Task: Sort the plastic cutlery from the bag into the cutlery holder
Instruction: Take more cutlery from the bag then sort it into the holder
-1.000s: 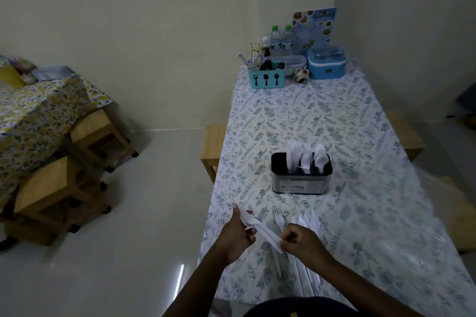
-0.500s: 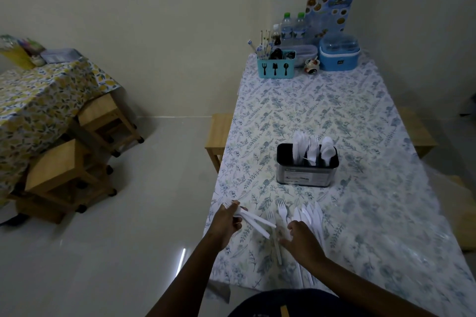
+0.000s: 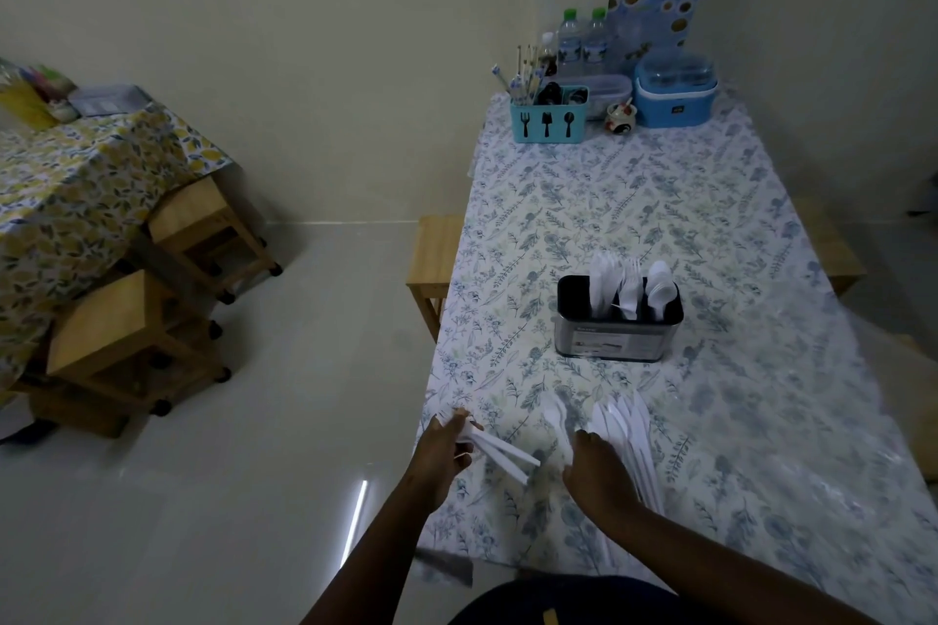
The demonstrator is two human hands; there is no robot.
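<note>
A metal cutlery holder (image 3: 616, 338) with a black rim stands mid-table and holds white plastic knives, forks and spoons in separate compartments. At the table's near left edge my left hand (image 3: 444, 452) grips a small bundle of white plastic cutlery (image 3: 500, 453), handles pointing right. Loose white plastic knives (image 3: 629, 426) lie fanned on the cloth in front of me, with a fork (image 3: 556, 416) beside them. My right hand (image 3: 596, 464) rests over the near ends of these pieces; its fingertips are hidden, so its grasp is unclear.
The flowered tablecloth (image 3: 736, 228) covers a long table. At the far end stand a teal cutlery caddy (image 3: 548, 117), water bottles (image 3: 581, 41), a blue container (image 3: 675, 96) and a menu card (image 3: 657, 10). Wooden stools (image 3: 127, 330) and a second table (image 3: 61, 178) are at left.
My left hand has drifted left toward the table edge with its bundle. My right hand has let go of that bundle and dropped onto the loose pieces on the cloth.
</note>
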